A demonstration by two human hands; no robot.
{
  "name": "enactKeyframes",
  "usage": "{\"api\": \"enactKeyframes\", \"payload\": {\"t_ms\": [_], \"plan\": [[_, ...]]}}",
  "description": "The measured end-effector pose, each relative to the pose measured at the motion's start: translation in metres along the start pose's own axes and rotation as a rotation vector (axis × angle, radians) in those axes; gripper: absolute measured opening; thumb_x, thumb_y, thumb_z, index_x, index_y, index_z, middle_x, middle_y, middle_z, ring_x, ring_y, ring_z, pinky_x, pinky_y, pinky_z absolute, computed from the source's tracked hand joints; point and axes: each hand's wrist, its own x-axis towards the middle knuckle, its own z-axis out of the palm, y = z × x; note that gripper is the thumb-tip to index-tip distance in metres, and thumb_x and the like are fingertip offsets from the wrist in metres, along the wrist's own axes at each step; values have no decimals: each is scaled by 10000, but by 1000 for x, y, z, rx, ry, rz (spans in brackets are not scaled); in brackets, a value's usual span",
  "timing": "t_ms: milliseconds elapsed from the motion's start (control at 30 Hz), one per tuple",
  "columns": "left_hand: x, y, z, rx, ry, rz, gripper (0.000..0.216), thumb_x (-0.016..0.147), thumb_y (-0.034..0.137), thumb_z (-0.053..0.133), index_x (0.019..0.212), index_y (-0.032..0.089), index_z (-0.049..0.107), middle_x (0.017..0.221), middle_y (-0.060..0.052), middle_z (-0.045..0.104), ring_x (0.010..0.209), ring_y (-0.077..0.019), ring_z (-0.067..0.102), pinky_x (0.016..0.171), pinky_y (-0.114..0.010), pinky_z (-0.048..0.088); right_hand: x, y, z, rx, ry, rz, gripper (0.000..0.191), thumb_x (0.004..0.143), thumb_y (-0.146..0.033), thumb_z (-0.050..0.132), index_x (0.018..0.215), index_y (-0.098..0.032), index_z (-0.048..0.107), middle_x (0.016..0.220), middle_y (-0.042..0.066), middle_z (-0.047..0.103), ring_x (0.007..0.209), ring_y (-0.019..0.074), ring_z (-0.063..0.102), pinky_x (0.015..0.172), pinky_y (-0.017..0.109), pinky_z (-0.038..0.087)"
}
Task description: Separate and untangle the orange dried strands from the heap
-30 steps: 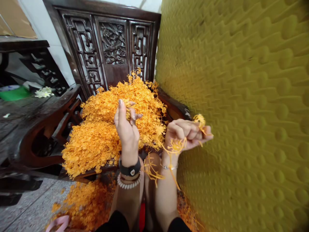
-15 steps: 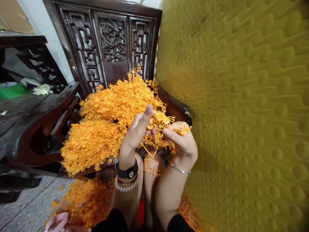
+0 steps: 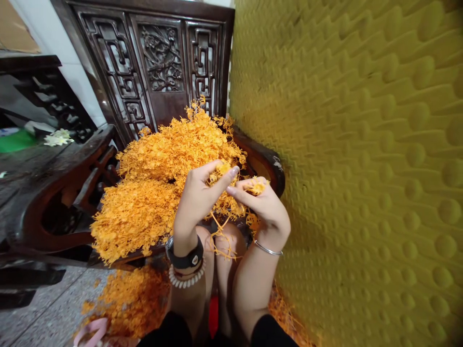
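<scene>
- My left hand (image 3: 195, 195): fingers curled, grasping an orange sprig (image 3: 222, 168) behind the thumb; exact pinch point hidden.
- My right hand (image 3: 269, 205): fingers bent inward, thumb pointing left, grasping a second sprig (image 3: 257, 185), which shows above the curled fingers.
- Thumb tips close together; cannot tell whether they touch.
- Both sprigs: yellow-orange, paler than the floor pieces, with thin, curled, spidery arms. Position: in front of the pile, above my knees (image 3: 227, 233).
- Below the hands: loose orange strands (image 3: 224, 246), thin and forked, hanging before the knees.
- Left wrist: black band (image 3: 191, 256), pale beaded bracelet (image 3: 187, 279). Right wrist: silver bangle (image 3: 267, 248).
- Beyond the hands: pile (image 3: 177, 147) of like pieces, tangled, bright orange, in two heaped lobes on a dark carved chair (image 3: 168, 106).
- Floor, lower left: scattered pieces (image 3: 135, 299), deeper orange, near a pink strap (image 3: 92, 330).
- Right side: yellow embossed panel (image 3: 347, 168).
- Far left: white flowers (image 3: 58, 138) beside a green object (image 3: 16, 141).
</scene>
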Motion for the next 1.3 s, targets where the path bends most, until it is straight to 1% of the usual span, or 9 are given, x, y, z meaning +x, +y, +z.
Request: {"api": "enactKeyframes", "payload": {"t_ms": [167, 267, 400, 533, 600, 667, 767, 933, 1300], "plan": [[4, -6, 9, -453, 189, -84, 287, 764, 389, 635, 640, 173, 493, 555, 48, 389, 465, -57, 337, 431, -195, 294, 6, 2, 9, 52, 27, -223, 428, 769, -278, 619, 425, -158, 393, 432, -69, 309, 408, 34, 263, 430, 231, 204], [1, 1, 17, -654, 179, -113, 355, 735, 417, 664, 598, 176, 443, 522, 58, 335, 416, -41, 278, 375, -185, 244, 15, 13, 15, 161, -79, -423, 451, 729, -283, 632, 388, -171, 359, 407, -65, 290, 396, 45, 250, 429, 245, 198], [1, 5, 20, -835, 136, -104, 364, 735, 431, 664, 602, 186, 429, 505, 60, 305, 389, -42, 255, 327, -175, 243, 29, 29, 24, 540, -230, -746, 418, 713, -276, 595, 389, -190, 344, 368, -67, 305, 353, 50, 266, 413, 226, 262], [12, -6, 4, -1056, 265, 44, 368, 840, 471, 514, 620, 201, 396, 471, 71, 208, 359, -54, 168, 272, -138, 205, 31, 35, 17, 955, -393, -1142, 403, 791, -301, 518, 436, -196, 359, 341, -98, 261, 292, 24, 195, 360, 155, 255], [13, -9, -6, -1167, 267, 79, 378, 857, 471, 485, 614, 198, 389, 450, 79, 196, 342, -51, 138, 258, -116, 202, 27, 35, 6, 867, -221, -974, 435, 837, -340, 473, 446, -195, 353, 352, -87, 228, 315, 42, 178, 351, 171, 223], [10, -7, -10, -1222, 191, 72, 365, 841, 465, 514, 613, 194, 426, 422, 87, 218, 320, -43, 139, 248, -112, 211, 23, 32, -4, 646, 83, -622, 424, 842, -405, 479, 478, -199, 414, 411, -62, 235, 378, 69, 229, 377, 202, 221], [2, 1, -4, -1033, 79, 30, 317, 797, 485, 561, 697, 184, 568, 438, 68, 366, 316, -36, 267, 259, -137, 260, 18, 25, -12, 440, 340, -283, 485, 802, -631, 386, 639, -218, 582, 530, -25, 306, 479, 95, 328, 447, 232, 293], [-2, 5, 15, -605, 40, -29, 232, 837, 376, 545, 773, 169, 629, 496, 40, 496, 378, -42, 415, 331, -150, 314, 12, 8, -8, 401, 282, -158, 719, 801, -696, 144, 969, -216, 652, 672, 29, 449, 558, 122, 415, 530, 281, 396], [-6, 8, 5, -495, 39, -157, 254, 784, 358, 594, 615, 172, 560, 476, 33, 505, 372, -68, 449, 344, -200, 310, 4, 6, -3, 446, 310, -111, 143, 767, -276, 598, 899, -226, 617, 716, -21, 471, 583, 72, 437, 511, 179, 430]]}}
